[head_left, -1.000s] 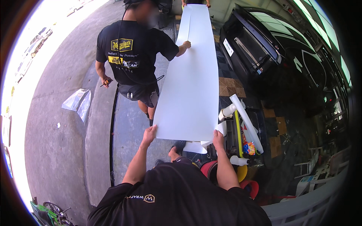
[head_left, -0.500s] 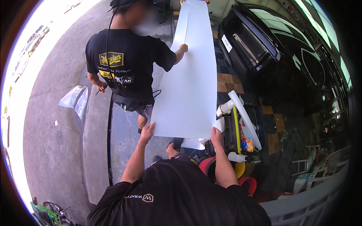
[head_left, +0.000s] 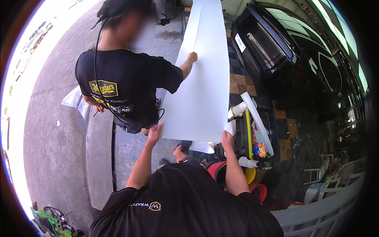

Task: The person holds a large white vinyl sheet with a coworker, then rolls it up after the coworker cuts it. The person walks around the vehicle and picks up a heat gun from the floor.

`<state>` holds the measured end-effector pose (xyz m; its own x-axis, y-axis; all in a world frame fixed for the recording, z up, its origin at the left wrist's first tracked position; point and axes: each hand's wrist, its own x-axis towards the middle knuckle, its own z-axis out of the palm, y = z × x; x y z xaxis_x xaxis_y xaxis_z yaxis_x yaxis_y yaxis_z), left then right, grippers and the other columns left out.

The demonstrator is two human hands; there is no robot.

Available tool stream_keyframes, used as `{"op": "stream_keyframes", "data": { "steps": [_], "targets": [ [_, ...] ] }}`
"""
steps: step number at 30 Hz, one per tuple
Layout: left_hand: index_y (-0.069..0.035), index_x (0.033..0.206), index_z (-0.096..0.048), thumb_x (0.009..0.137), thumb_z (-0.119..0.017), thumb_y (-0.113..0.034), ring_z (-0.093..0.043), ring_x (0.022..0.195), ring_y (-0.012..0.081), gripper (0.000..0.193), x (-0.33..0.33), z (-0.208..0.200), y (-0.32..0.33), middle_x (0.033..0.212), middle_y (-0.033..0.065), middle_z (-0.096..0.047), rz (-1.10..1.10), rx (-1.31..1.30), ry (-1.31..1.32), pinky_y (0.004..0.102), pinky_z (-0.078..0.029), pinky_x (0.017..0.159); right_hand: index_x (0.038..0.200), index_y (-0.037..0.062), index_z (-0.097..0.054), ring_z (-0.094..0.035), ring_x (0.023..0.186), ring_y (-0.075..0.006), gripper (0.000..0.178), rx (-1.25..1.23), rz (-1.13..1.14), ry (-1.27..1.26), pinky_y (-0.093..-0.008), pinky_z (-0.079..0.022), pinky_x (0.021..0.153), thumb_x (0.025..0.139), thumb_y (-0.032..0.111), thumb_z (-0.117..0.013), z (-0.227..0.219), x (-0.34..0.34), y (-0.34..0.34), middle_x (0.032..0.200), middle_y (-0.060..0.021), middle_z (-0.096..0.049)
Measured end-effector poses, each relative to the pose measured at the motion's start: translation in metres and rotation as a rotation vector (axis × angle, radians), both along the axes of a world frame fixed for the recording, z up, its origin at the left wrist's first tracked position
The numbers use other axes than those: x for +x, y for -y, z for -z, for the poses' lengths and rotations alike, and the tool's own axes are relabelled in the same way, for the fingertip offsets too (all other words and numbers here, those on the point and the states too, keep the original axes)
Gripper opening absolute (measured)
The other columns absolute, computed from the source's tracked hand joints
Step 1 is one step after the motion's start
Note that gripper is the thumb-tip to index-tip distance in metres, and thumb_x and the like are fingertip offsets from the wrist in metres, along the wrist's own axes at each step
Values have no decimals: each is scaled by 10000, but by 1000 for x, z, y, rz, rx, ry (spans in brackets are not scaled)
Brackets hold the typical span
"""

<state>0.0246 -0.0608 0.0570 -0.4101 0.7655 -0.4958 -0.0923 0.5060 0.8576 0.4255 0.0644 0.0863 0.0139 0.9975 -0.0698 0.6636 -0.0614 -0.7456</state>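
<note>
A long white sheet of film (head_left: 199, 98) stretches away from me, its near edge level and taut. My left hand (head_left: 154, 134) pinches its near left corner. At the near right corner my right hand (head_left: 227, 140) is closed on the sheet too. To the left of the sheet stands a co-worker in a black shirt, whose right hand (head_left: 192, 57) presses a closed fist on the sheet's upper middle. A lengthwise fold or loose strip runs from there to the far end. The co-worker's left hand (head_left: 98, 108) holds a small dark tool, partly hidden.
At right, a cart (head_left: 248, 126) holds white rolls (head_left: 258, 124) and a colourful packet (head_left: 259, 150). Red buckets (head_left: 216, 170) and a white bottle (head_left: 248, 162) stand by my right arm. A dark vehicle (head_left: 268, 43) is parked beyond. Clear plastic (head_left: 73, 98) lies on the left floor.
The co-worker has leaned and shifted toward me and to the left, fist slightly lower on the sheet. My hands and the near edge have risen a little. Fingers at the far end have left view.
</note>
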Motion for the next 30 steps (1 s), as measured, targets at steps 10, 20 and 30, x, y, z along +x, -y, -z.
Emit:
{"op": "stream_keyframes", "data": {
  "steps": [10,20,30],
  "targets": [
    [-66,731,-626,997,-554,-402,-441,625,86,435,-6,-5,11,643,-37,-501,38,38,-107,321,-366,562,952,-36,-654,-631,838,-445,405,4,-15,19,-471,-477,746,1018,319,-471,8,-4,13,875,-257,-668],
    [-3,882,-697,987,-548,-454,-518,646,99,486,-7,1,19,685,-3,-595,25,7,-139,314,-429,604,934,-36,-646,-635,821,-438,413,9,0,-29,-471,-478,738,1019,329,-473,25,-7,21,856,-249,-666],
    [7,938,-689,983,-538,-454,-582,685,131,487,-14,-11,18,690,54,-628,90,14,-207,338,-465,666,981,-37,-647,-621,780,-326,408,-59,25,-19,-412,-468,749,1033,325,-468,23,-12,19,857,-211,-669]
  ]
}}
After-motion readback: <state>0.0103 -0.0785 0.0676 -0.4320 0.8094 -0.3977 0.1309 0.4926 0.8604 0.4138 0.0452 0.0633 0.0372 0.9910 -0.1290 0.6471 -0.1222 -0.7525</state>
